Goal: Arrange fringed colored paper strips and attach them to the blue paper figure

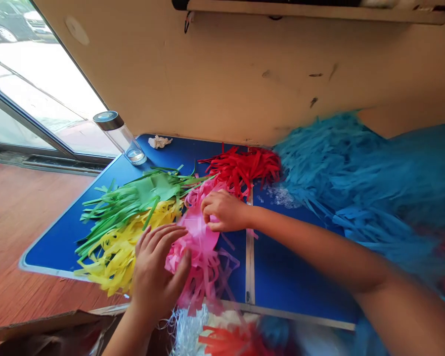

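Pink fringed paper strips (pixel 200 242) lie across the middle of the blue table, with a smooth flat part at their centre. My right hand (pixel 224 211) reaches in from the right, its fingers curled together at the top of that flat pink part. At the lower left, my left hand (pixel 159 267) has its fingers spread beside the pink strips, with the palm hiding some yellow ones. Yellow fringed strips (pixel 114 257) lie left of the pink, and green fringed strips (pixel 144 192) lie just behind them. A red fringed bunch (pixel 244 165) is at the back.
Blue fringe (pixel 341 173) is heaped high on the right of the blue table (pixel 59 252). A clear bottle (pixel 124 141) and crumpled tissue (pixel 159 142) stand at the back left, near the window. Clear scraps (pixel 282 195) lie by the blue heap. A cardboard box (pixel 48 326) is below the front edge.
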Demonstrator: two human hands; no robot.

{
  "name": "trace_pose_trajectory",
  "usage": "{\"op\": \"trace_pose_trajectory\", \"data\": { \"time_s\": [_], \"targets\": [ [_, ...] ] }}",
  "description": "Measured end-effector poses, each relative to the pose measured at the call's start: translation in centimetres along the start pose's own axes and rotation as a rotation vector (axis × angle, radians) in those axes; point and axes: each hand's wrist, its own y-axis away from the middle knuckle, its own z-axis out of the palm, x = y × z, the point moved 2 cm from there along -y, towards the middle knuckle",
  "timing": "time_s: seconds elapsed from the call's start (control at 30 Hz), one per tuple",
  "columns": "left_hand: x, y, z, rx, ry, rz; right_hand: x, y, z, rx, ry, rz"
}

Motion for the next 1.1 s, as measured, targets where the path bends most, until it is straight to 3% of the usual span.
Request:
{"op": "trace_pose_trajectory", "data": {
  "time_s": [0.13,0.27,0.37,0.47,0.57,0.67,0.77,0.9,1.0,1.1],
  "targets": [
    [2.0,-2.9,1.3,0.094,-0.154,-0.021,-0.9,-1.2,-1.6,0.075,-0.036,0.068],
    [2.0,-4.5,3.7,0.035,-0.343,-0.094,-1.3,-1.7,-2.6,0.095,-0.005,0.083],
    [1.7,-5.2,3.7,0.002,-0.461,-0.130,-1.5,-1.0,-2.9,0.118,0.010,0.091],
    [1.7,-5.8,2.6,-0.008,-0.591,-0.089,-2.3,0.6,-1.9,0.300,-0.018,0.102],
    [1.4,-6.3,1.4,0.002,-0.625,-0.066,-3.5,2.6,1.3,0.417,0.042,0.162],
    [1.1,-7.2,0.3,0.010,-0.651,-0.061,-4.7,3.5,5.3,0.264,0.193,0.163],
    [1.5,-8.9,-1.8,0.082,-0.678,-0.091,-5.7,3.2,7.2,0.091,0.273,0.155],
    [4.0,-12.3,-5.6,0.151,-0.757,-0.072,-6.6,2.9,7.0,-0.041,0.290,0.149],
    [7.2,-15.4,-8.1,0.187,-0.849,0.046,-7.0,2.8,6.3,-0.060,0.302,0.149],
    [10.7,-18.0,-9.3,0.219,-0.914,0.165,-7.4,3.3,4.9,-0.052,0.297,0.188]
  ]
}}
